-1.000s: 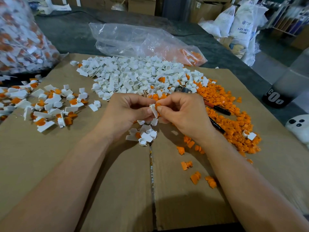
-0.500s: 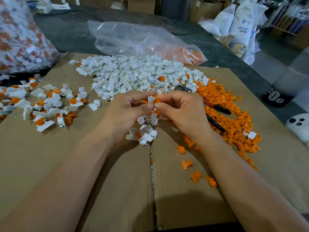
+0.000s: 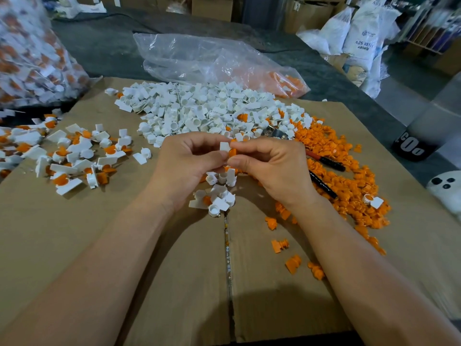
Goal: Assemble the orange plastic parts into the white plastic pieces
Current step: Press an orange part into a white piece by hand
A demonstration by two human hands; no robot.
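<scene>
My left hand (image 3: 189, 166) pinches a small white piece (image 3: 224, 146) between thumb and fingers. Against it my right hand (image 3: 272, 166) presses an orange part (image 3: 232, 153); the two touch at my fingertips, above the cardboard. Under my hands lies a small cluster of white pieces (image 3: 217, 196). A big pile of white pieces (image 3: 199, 113) fills the far middle, and a heap of orange parts (image 3: 349, 176) spreads along the right. Assembled white-and-orange pieces (image 3: 74, 158) lie scattered at the left.
The work surface is flat cardboard (image 3: 124, 245) with a taped seam down the middle. Two red-and-black pens (image 3: 326, 162) lie in the orange heap. A clear plastic bag (image 3: 212, 58) lies behind the piles, a full bag (image 3: 30, 53) at far left, a dark bottle (image 3: 414, 143) at right.
Both hands have lifted slightly away from me, toward the white pile. The orange part now shows between my fingertips against the white piece.
</scene>
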